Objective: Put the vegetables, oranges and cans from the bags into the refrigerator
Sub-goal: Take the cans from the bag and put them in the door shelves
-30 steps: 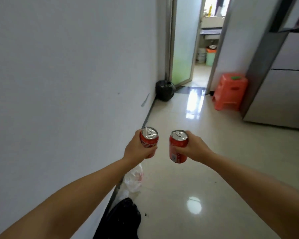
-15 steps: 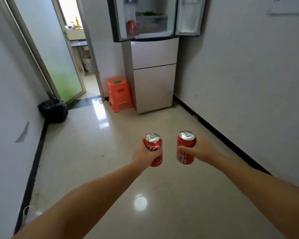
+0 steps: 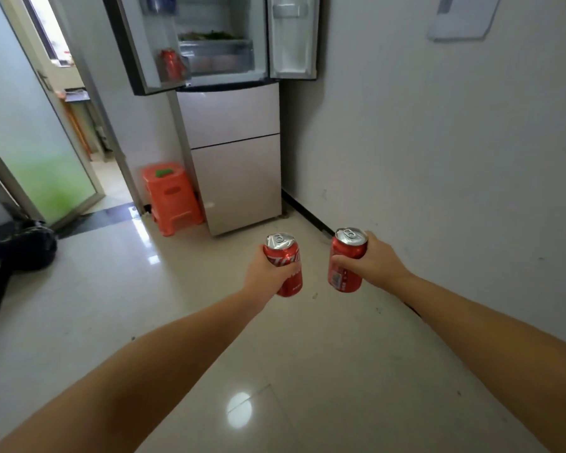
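Note:
My left hand (image 3: 261, 271) grips an upright red can (image 3: 285, 263) and my right hand (image 3: 374, 261) grips a second red can (image 3: 346, 261); both are held out in front of me above the floor. Ahead stands the refrigerator (image 3: 236, 152) with both upper doors swung open. Another red can (image 3: 170, 64) sits in the left door's shelf. Green vegetables (image 3: 211, 35) lie on a shelf above a clear drawer inside.
An orange plastic stool (image 3: 172, 199) stands left of the refrigerator. A black bag (image 3: 20, 243) lies on the floor by the left wall, beside a frosted glass door (image 3: 40, 152). A white wall runs along the right. Glossy tiled floor stretches between me and the refrigerator.
The view has swung from the left wall to face the refrigerator, which now looks nearer. Both hands keep holding their cans out in front.

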### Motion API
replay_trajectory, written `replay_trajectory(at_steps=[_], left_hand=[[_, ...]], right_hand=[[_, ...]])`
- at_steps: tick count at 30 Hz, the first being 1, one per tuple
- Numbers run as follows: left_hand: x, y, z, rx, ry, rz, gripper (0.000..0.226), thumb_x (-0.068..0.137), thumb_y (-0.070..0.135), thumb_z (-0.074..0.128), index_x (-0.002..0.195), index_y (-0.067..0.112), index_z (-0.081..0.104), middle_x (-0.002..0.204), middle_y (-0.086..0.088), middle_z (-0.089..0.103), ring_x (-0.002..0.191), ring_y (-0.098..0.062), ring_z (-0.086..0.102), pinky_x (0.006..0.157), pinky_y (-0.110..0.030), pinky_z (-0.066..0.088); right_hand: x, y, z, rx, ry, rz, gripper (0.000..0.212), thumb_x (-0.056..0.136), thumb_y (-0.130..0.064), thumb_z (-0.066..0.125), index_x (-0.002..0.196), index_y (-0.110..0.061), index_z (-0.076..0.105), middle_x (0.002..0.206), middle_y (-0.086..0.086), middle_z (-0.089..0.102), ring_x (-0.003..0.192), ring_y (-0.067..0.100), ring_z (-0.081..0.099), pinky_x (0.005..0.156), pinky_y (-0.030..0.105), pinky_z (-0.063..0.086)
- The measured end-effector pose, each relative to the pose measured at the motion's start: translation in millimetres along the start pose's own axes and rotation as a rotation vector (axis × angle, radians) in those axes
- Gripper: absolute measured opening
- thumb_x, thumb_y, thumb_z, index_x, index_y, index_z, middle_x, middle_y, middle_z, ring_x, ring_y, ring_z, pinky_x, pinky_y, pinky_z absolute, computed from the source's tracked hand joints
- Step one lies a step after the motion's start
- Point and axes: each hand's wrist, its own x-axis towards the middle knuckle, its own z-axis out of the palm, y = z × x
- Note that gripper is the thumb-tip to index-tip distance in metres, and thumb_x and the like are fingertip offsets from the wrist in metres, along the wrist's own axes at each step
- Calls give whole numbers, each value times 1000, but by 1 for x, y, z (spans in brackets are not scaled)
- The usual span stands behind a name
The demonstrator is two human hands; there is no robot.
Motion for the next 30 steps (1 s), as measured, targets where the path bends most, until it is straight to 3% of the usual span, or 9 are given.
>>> replay_trajectory(at_steps=[5,8,15,26,30], left_hand=[[87,25,6,-41,-3,36,69,71,15,80,129,16,43,123,-4,58,116,-24,55,101,-39,44],[151,51,9,-74,-44,69,71,74,12,78,133,14,38,114,1,53,110,-18,52,93,-33,42],[282,98,21,-85,-23,135,71,72,14,79,131,14,40,119,-3,56,105,-18,55,90,-32,44],[494,145,77,-39,10,194,74,72,20,80,133,16,38,126,-5,56,116,-23,56,95,-36,46],[563,175,83,-94,41,209,74,77,16,76,138,15,34,129,-3,51,113,-18,51,91,-31,41]], right_hand=[[89,-8,-10,-16,13,-13,64,72,-41,78,124,-17,49,117,3,62,104,20,58,88,33,50],[149,-16,-23,-31,37,-11,67,72,-42,78,126,-17,47,118,3,61,102,18,56,89,32,49],[266,-26,-48,-4,115,-3,63,75,-37,77,126,-15,48,108,-2,56,96,16,53,81,26,41],[498,-15,-61,-33,50,-108,65,74,-36,76,129,-16,46,122,5,60,101,17,54,86,29,45],[593,-23,-72,-44,-8,-169,69,76,-36,75,133,-15,43,128,7,58,114,24,56,91,33,47]])
